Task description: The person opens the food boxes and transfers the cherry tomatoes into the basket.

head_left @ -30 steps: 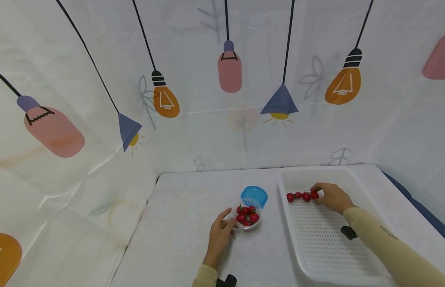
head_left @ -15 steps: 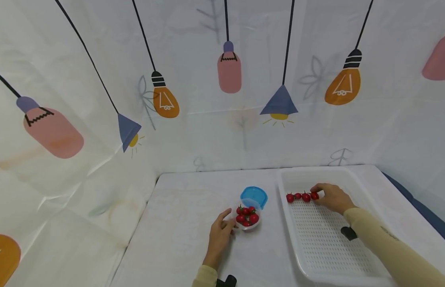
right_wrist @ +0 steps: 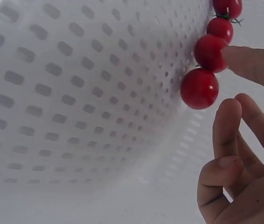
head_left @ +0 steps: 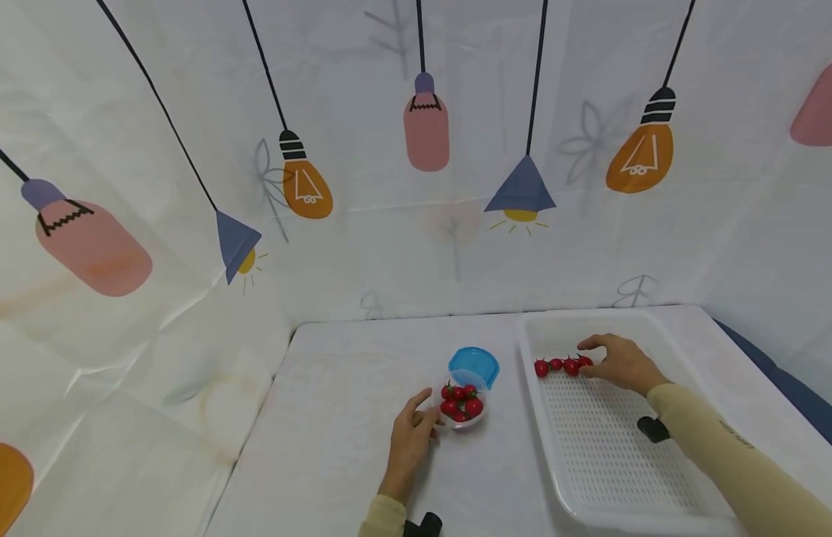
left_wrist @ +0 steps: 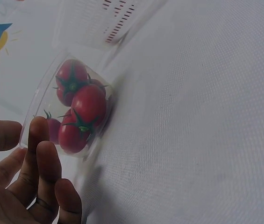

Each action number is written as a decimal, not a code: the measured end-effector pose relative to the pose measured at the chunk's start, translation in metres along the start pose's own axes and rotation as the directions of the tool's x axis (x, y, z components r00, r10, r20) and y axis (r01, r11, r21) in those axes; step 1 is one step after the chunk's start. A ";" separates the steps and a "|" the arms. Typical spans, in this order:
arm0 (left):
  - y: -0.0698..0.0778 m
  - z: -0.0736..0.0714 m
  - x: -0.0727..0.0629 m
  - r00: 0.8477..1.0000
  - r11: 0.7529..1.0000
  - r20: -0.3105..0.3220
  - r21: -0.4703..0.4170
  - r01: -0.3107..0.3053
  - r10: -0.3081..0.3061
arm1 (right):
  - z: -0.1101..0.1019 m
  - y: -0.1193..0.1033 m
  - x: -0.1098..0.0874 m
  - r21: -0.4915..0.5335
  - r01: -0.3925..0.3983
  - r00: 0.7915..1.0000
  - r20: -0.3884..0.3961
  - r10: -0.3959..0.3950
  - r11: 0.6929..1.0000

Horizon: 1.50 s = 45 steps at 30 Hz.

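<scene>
Several printed lamps (head_left: 426, 133) overlook a table (head_left: 335, 418) bearing tomatoes (head_left: 473, 407).

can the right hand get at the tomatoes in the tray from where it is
Most likely yes: the right hand is inside the tray, its fingers spread by the row's right end, and nothing visible blocks the tomatoes there.

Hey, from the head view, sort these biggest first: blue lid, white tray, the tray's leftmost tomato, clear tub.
1. White tray
2. Clear tub and blue lid: too close to rank, as the tub overlaps the lid
3. Leftmost tomato
</scene>
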<state>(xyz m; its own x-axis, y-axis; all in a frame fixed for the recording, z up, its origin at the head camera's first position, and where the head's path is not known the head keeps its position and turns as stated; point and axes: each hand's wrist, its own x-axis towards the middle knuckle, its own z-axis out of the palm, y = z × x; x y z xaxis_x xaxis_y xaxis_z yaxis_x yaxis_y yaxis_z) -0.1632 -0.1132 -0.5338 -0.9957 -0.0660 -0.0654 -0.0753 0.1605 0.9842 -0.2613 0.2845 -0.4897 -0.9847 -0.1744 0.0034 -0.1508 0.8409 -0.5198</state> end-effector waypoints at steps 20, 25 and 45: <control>-0.001 -0.002 0.002 1.000 1.000 0.000 0.012 -0.006 0.006 | -0.010 -0.041 0.002 0.089 0.124 0.981 -0.159 -0.109 0.988; -0.003 -0.001 0.003 1.000 1.000 0.004 0.000 -0.012 0.012 | -0.012 -0.058 0.003 0.124 0.159 0.978 -0.153 -0.139 0.979; -0.002 -0.003 0.006 0.999 1.000 0.036 0.000 -0.016 0.016 | -0.006 -0.143 0.002 0.122 0.217 0.976 -0.049 -0.212 0.969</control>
<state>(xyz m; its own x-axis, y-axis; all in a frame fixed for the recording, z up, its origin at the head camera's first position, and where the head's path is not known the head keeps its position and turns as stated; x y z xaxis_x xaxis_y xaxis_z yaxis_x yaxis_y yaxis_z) -0.1693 -0.1164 -0.5354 -0.9981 -0.0277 -0.0553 -0.0591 0.1616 0.9851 -0.2420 0.1670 -0.4105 -0.9334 -0.3234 0.1555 -0.3485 0.7139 -0.6073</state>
